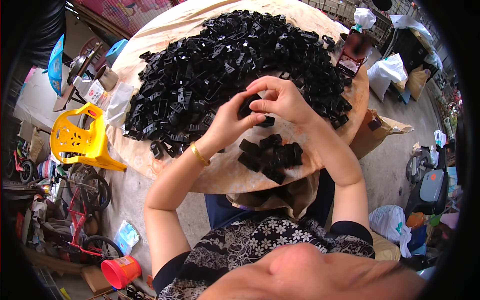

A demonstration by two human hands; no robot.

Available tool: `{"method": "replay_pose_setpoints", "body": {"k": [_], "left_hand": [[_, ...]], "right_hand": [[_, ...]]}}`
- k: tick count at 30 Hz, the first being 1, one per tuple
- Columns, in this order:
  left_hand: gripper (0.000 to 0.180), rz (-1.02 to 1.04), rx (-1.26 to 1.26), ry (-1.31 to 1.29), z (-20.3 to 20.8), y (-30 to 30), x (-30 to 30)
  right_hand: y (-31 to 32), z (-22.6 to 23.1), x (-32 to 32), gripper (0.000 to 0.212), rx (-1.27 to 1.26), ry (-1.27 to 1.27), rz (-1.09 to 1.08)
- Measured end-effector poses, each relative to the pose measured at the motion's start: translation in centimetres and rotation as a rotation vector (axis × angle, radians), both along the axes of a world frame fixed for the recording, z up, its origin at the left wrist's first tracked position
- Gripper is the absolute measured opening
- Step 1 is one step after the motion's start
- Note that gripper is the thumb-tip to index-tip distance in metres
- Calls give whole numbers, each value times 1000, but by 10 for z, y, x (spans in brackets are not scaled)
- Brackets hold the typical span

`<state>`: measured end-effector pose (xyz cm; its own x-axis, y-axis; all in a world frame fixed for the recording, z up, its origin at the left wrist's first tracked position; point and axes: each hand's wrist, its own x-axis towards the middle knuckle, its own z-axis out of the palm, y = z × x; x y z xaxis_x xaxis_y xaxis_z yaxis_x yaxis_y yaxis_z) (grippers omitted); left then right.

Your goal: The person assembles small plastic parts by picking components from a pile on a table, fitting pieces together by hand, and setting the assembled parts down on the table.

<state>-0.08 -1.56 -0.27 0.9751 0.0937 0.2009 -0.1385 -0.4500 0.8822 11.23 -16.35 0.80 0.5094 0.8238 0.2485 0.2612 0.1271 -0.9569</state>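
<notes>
Grips a black part [248,105] between left hand [234,119] and right hand [290,102], above the near half of a cloth-covered table [145,37]. Pinches with fingers curled inward and thumbs turned toward each other, apparently to steady so small a thing from two sides; cannot tell the exact contact of each fingertip, with much of the part hidden behind the fingers. Holds both elbows wide and wrists bent inward, likely to bring the fingertips together in plain sight. Shows another black piece just below the right hand, too covered to tell apart from the held one. Has a broad pile [230,55] of similar black pieces directly beyond the grip and spreading to its left and right, probably heaped there for a short reach. Has a small cluster [288,155] on the near side of the grip, set off from the pile by bare cloth, perhaps to avoid mixing the two. Has a brown sack [300,196] nearer the body than the cluster, at the table's edge over the lap, placed as if to catch anything sliding off. Stands a phone [351,55] beyond the grip to the right, beside a cup [340,43], seemingly tilted for viewing from the seat. Leaves a yellow chair [80,137] well left of the grip, outside the rim.
</notes>
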Motion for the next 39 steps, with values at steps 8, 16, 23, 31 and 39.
{"method": "replay_pose_setpoints", "body": {"k": [8,16,23,31,39], "left_hand": [[50,-161,-218,233,10,-3,-3],[40,-189,37,-73,-1,3,6],[38,-244,384,-278,-12,-4,6],[39,-391,455,-186,-4,-4,1],[33,-26,565,-273,-14,11,11]], "right_hand": [[-5,7,5,38,-204,180,78],[-3,-4,9,37,-66,-100,98],[-7,23,63,20,-268,-266,-276],[35,-10,90,18,-948,-1061,-566],[47,-15,70,16,-737,-964,-452]]}}
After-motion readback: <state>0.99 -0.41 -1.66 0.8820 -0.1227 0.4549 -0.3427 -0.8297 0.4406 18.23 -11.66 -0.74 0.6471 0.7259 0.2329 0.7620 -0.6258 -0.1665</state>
